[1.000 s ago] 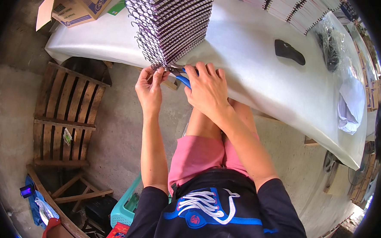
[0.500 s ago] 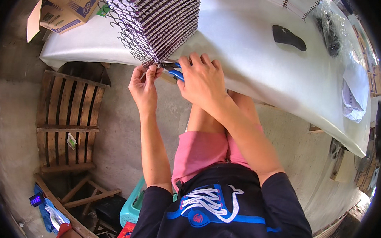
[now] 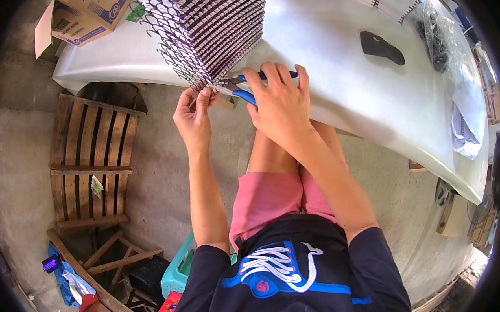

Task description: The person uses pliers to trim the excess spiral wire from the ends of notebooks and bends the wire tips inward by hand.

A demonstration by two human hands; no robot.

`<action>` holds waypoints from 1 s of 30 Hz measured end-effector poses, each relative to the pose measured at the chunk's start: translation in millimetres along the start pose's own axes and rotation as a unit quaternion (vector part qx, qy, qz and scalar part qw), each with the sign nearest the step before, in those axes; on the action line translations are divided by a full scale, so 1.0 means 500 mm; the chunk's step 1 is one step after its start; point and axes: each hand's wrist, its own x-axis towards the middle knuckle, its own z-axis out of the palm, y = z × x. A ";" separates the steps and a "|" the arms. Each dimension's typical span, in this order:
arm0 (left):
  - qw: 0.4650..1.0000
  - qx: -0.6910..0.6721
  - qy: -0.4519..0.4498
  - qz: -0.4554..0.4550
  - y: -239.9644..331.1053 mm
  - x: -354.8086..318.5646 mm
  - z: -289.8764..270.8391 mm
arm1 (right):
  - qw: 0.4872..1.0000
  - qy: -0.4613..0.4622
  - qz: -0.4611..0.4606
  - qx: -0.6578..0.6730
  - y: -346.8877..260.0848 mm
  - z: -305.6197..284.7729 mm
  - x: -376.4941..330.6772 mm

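Observation:
A tall stack of spiral-bound notebooks [image 3: 211,24] with dark wire coils lies on the white table [image 3: 333,81]. My left hand [image 3: 192,116] pinches a wire coil end at the stack's lower front corner. My right hand [image 3: 278,104] grips blue-handled pliers [image 3: 248,85], whose jaws point left at the same coil end. Both hands meet at the table's near edge, above my knees.
Cardboard boxes [image 3: 85,6] sit at the table's far left. A black flat object [image 3: 383,47], a clear bag of dark parts [image 3: 440,36] and more notebooks [image 3: 391,2] lie on the right. A wooden pallet [image 3: 91,159] and a teal basket [image 3: 179,268] are on the concrete floor.
The view has shifted, so the stack and hands sit a little higher and further right in the picture. Both hands stay at the coil end with the pliers.

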 end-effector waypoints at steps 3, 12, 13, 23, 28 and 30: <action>1.000 -0.005 0.004 -0.007 -0.001 -0.001 0.003 | 1.000 -0.014 0.006 0.016 0.006 0.010 -0.004; 1.000 0.004 -0.001 -0.002 0.004 -0.001 0.001 | 0.999 -0.017 0.010 0.049 0.001 0.015 0.005; 1.000 0.005 -0.003 -0.001 0.005 -0.002 0.001 | 0.998 -0.022 0.009 0.056 0.002 0.014 0.007; 0.995 0.064 0.068 0.046 0.002 -0.016 0.012 | 0.991 -0.116 0.022 0.063 0.017 0.031 0.015; 0.998 0.058 0.016 0.026 0.016 -0.024 0.002 | 0.996 -0.022 0.011 0.083 0.014 -0.005 0.006; 0.999 0.040 0.008 0.006 0.021 -0.021 0.003 | 0.997 0.004 0.010 0.073 0.010 -0.003 0.008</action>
